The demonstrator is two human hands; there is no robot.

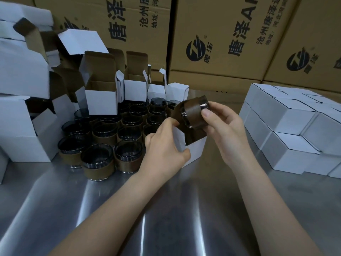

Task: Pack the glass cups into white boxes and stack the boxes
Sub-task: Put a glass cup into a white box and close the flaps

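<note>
Left hand point(162, 145) grips an open white box point(193, 150) on the table point(166, 209); right hand point(225, 130) holds a tilted glass cup point(193, 112) at its mouth.

1. On the left carton point(103, 24) at the back I read large black characters, "唐泽", cut off by the top edge.
2. Smaller lines beside them on that carton read "沧州唐…" and "地址:河…"; I cannot see the rest.
3. The middle carton point(230, 21) reads "唐泽A" and then a cut-off letter. Smaller print gives "沧州唐泽…" and "地址:河北…".
4. A round black logo point(195, 50) on the middle carton has "唐泽" beside it and an ® mark above.
5. The right carton point(321, 30) shows a matching logo point(298, 60), again with "唐泽".
</note>
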